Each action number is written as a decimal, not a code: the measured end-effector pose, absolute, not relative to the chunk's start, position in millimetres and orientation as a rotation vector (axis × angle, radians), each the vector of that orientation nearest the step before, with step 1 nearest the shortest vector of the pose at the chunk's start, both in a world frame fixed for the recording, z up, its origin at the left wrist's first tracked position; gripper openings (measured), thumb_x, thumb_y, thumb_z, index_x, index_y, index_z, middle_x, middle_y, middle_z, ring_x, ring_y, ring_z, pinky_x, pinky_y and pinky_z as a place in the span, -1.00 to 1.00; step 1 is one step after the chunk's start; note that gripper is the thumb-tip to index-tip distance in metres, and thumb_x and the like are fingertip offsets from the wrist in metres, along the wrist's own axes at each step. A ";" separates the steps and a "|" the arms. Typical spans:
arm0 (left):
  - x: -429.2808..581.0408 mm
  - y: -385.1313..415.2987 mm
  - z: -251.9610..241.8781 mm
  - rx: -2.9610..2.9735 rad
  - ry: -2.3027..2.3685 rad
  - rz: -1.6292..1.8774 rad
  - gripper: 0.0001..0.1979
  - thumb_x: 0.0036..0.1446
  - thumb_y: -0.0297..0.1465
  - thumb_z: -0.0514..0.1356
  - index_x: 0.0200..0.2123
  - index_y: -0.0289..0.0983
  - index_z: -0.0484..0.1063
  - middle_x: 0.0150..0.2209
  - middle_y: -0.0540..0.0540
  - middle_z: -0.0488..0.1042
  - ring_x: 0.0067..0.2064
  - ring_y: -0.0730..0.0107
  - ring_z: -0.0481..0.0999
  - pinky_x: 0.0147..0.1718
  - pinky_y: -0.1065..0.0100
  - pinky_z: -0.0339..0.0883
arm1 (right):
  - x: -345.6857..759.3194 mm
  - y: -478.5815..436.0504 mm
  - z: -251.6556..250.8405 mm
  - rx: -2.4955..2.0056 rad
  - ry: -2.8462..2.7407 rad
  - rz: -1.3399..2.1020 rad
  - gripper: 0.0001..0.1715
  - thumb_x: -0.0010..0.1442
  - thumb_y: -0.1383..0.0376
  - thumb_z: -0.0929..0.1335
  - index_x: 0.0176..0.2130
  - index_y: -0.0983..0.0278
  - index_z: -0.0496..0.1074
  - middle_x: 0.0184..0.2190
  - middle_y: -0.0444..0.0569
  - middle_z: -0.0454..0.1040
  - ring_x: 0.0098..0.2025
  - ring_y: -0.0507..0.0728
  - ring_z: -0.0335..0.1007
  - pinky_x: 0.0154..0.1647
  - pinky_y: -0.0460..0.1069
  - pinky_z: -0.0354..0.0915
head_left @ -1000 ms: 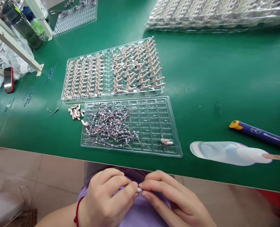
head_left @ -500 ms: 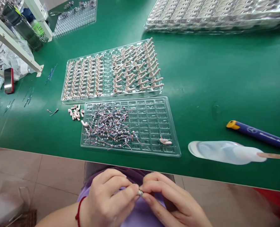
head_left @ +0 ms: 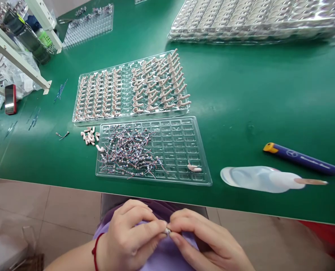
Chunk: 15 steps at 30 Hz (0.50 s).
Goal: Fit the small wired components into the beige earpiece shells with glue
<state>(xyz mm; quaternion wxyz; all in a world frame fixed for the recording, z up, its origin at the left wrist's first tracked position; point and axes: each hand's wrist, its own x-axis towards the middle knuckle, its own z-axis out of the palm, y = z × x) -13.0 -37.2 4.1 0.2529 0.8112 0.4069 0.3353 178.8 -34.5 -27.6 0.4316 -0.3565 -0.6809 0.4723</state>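
Note:
Over my lap, just below the table's edge, my left hand (head_left: 136, 235) and my right hand (head_left: 199, 239) meet fingertip to fingertip. Both pinch one small whitish part (head_left: 167, 230), mostly covered by the fingers. Beyond them lies a clear tray (head_left: 181, 150) with a heap of small wired components (head_left: 130, 150) on its left half and one pale pink piece (head_left: 194, 168) at its right. Several loose pale pieces (head_left: 89, 136) lie by its left edge. Behind it, a second clear tray (head_left: 126, 94) holds rows of beige, pipe-shaped pieces.
On the green table (head_left: 240, 94), a white squeeze bottle (head_left: 257, 178) and a blue cutter (head_left: 300, 157) lie at right. Stacked clear trays (head_left: 240, 22) stand at the back. A red-edged phone (head_left: 10, 99) and a metal frame (head_left: 20, 60) are at left.
The view has shifted slightly, so the trays, bottle and cutter appear a little further left. Both hands keep their pinch on the small part, nearly unmoved.

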 end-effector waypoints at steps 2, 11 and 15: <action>-12.3 -36.8 4.5 2.193 1.106 0.913 -0.86 0.21 -0.52 0.15 -0.17 -0.33 0.45 -0.40 -0.12 0.51 -0.33 0.37 0.46 -0.25 0.29 0.49 | 179.1 -33.8 -27.7 -0.879 -1.711 1.178 -0.77 0.16 0.53 0.31 -0.25 0.23 0.39 -0.44 -0.11 0.49 -0.41 0.00 0.47 -0.39 -0.18 0.43; -10.6 -39.6 1.8 2.073 1.131 0.908 -0.85 0.20 -0.53 0.14 -0.21 -0.27 0.49 -0.42 -0.11 0.50 -0.34 0.35 0.46 -0.34 0.30 0.46 | 179.5 -30.0 -24.0 -0.842 -1.780 1.168 -0.79 0.19 0.51 0.29 -0.23 0.23 0.41 -0.44 -0.08 0.50 -0.43 0.01 0.48 -0.40 -0.18 0.43; -10.3 -40.9 -0.2 2.016 1.144 0.924 -0.87 0.19 -0.52 0.17 -0.22 -0.26 0.50 -0.42 -0.11 0.50 -0.34 0.34 0.47 -0.34 0.30 0.45 | 178.8 -31.5 -25.0 -0.834 -1.755 1.179 -0.80 0.20 0.50 0.30 -0.24 0.24 0.41 -0.44 -0.08 0.50 -0.44 0.00 0.48 -0.41 -0.18 0.43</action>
